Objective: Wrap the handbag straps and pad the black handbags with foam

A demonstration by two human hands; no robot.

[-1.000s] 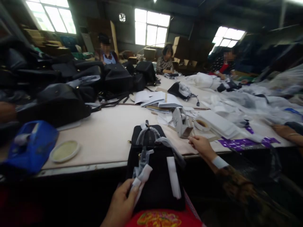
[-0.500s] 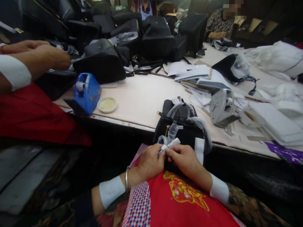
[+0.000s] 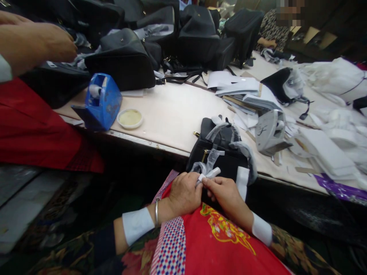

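A black backpack (image 3: 223,156) leans on the table's front edge and my lap, its straps and handle wrapped in clear plastic film. My left hand (image 3: 186,193) is closed around a film-wrapped strap (image 3: 200,168) at the bag's near side. Pinched between the fingers of my right hand (image 3: 225,193) is the end of a white strip (image 3: 212,173), which lies across that strap against my left fingers. Another white piece (image 3: 242,179) hangs at the bag's right side. My palms hide the strap's lower end.
A blue tape dispenser (image 3: 103,101) and a shallow dish (image 3: 130,119) stand at left, a grey tape dispenser (image 3: 271,131) at right. Paper stacks (image 3: 241,86) and black bags (image 3: 123,65) lie behind. A co-worker's hand (image 3: 37,44) reaches in at left; another person sits far right.
My view has shifted slightly. My right fingers have moved a little along the white strip towards my left hand. The co-worker's hands at left now sit higher and further left in view.
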